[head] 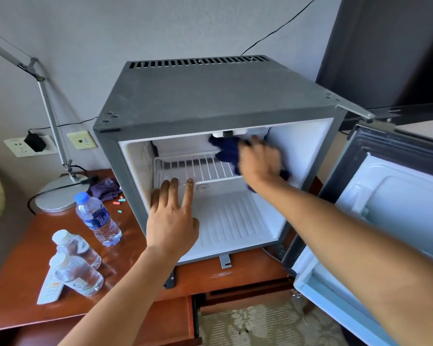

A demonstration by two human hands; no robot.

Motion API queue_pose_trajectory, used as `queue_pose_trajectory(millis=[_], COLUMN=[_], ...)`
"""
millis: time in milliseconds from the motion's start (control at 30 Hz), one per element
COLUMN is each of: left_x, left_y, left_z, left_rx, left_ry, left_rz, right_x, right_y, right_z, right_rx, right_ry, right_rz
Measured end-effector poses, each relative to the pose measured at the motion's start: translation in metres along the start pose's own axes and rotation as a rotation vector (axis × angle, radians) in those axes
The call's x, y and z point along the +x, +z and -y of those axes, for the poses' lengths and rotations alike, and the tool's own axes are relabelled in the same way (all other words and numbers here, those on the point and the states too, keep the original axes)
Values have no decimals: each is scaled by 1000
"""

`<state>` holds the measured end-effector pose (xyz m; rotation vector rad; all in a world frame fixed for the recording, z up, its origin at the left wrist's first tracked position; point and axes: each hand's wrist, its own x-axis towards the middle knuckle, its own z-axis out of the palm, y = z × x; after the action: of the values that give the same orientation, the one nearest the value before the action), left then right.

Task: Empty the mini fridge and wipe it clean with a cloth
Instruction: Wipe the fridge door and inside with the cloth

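Mini fridge (210, 96) on bench (23, 290), door open, interior bare | right hand (258, 161) grip closed around dark blue cloth (226, 149) against upper interior | left hand (171, 221) flat, fingertips touching wire shelf (200, 168)

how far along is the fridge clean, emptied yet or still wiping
Emptying looks done: the grey mini fridge holds only its white wire shelf, and three clear plastic water bottles stand on the reddish wooden desk beside it. Wiping is in hand: the right hand presses a dark blue cloth at the upper right interior while the left hand touches the shelf's front edge. The ribbed white floor is probably left.
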<state>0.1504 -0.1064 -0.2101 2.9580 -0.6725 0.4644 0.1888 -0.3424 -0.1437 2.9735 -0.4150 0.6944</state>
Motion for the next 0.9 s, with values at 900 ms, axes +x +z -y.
queue_pose_trajectory(millis=[900], left_x=[127], left_y=[-37], left_z=[-116], left_rx=[-577], left_ry=[-94], left_rz=[-59], right_x=[-149], right_y=[47], right_z=[5], right_rx=[932], right_ry=[662], right_rz=[-199])
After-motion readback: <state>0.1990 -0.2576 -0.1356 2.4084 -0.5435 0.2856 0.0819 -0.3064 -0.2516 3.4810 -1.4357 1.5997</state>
